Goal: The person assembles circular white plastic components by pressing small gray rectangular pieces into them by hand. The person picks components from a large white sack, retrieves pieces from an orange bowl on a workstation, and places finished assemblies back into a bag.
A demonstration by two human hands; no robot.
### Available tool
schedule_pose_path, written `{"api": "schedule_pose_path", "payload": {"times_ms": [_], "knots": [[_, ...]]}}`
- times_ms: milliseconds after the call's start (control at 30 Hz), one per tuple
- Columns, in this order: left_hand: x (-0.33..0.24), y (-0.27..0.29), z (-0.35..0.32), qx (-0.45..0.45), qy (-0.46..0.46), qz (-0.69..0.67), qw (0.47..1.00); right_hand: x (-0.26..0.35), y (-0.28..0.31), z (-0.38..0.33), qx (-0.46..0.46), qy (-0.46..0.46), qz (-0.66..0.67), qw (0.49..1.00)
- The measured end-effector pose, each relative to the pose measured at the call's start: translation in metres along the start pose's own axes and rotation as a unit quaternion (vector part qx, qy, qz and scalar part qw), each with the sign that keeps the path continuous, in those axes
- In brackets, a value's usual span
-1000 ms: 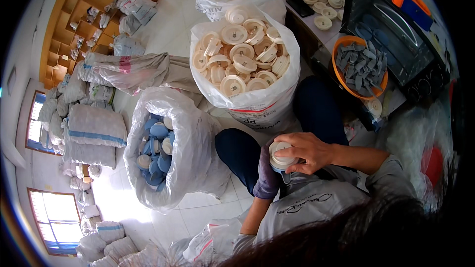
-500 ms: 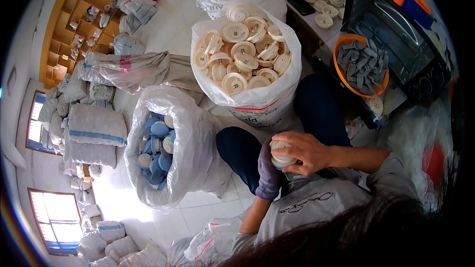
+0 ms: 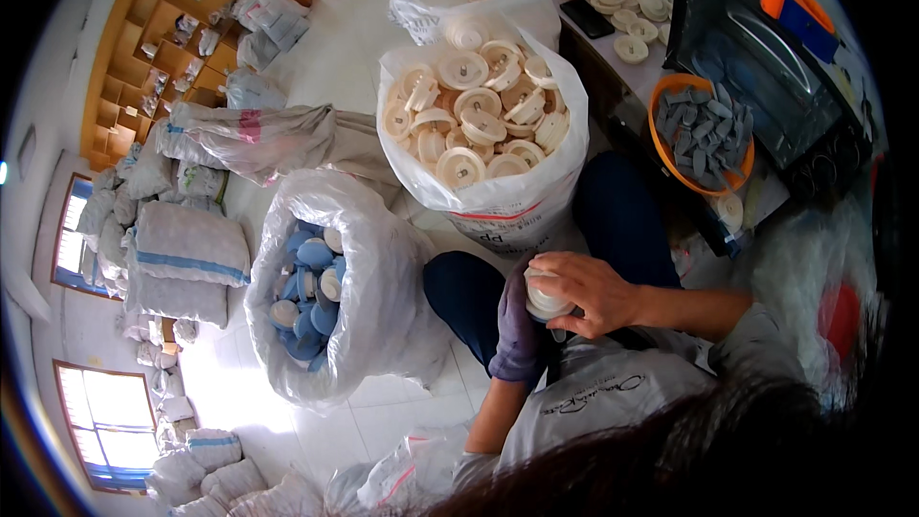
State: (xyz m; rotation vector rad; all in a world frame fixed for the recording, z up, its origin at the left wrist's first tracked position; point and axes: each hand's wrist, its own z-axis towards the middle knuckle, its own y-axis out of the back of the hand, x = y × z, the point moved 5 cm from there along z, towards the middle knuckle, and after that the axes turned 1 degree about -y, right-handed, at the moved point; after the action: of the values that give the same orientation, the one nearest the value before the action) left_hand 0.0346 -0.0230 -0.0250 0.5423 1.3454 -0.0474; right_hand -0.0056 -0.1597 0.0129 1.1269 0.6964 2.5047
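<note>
Over my lap, both hands are closed around a round cream plastic piece [image 3: 544, 301]. My left hand [image 3: 515, 335], in a purple-grey glove, grips its left side; most of those fingers are hidden. Bare and curled, my right hand [image 3: 595, 295] presses its fingers over the top and right edge. The underside of the piece cannot be seen. Just beyond my knees stands a white plastic sack [image 3: 574, 158] filled with round cream plastic parts [image 3: 461, 70], many with a small metal stud in the middle. A second sack [image 3: 369, 278] at left holds blue and cream round pieces [image 3: 311, 311].
To the right, an orange basket [image 3: 661, 148] of grey plastic pieces [image 3: 704, 129] sits beside a black toaster oven [image 3: 766, 48]. Loose cream discs [image 3: 632, 48] and a black phone [image 3: 587, 18] lie on the table. Stuffed sacks [image 3: 191, 244] are piled along the left wall.
My right fingers have shifted slightly on the cream piece, and my gloved hand has turned a little. The whole view has moved slightly; both hands still hold the piece.
</note>
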Motion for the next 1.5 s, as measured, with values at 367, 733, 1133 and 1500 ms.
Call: {"api": "schedule_pose_path", "payload": {"times_ms": [367,733,1133,1500], "knots": [[-0.033,-0.016,-0.003,0.023,0.06,0.058,0.996,-0.052,-0.007,0.005,-0.107,-0.31,0.193,0.925],[-0.029,-0.024,-0.002,-0.101,-0.057,0.165,0.979,-0.076,-0.025,0.02,-0.107,-0.315,0.323,0.886],[-0.021,-0.017,0.004,-0.037,-0.018,0.16,0.986,-0.075,-0.029,0.022,-0.124,-0.323,0.301,0.888],[0.033,0.016,0.017,-0.073,0.175,-0.171,0.967,-0.055,-0.011,0.026,0.002,-0.08,0.087,0.993]]}}
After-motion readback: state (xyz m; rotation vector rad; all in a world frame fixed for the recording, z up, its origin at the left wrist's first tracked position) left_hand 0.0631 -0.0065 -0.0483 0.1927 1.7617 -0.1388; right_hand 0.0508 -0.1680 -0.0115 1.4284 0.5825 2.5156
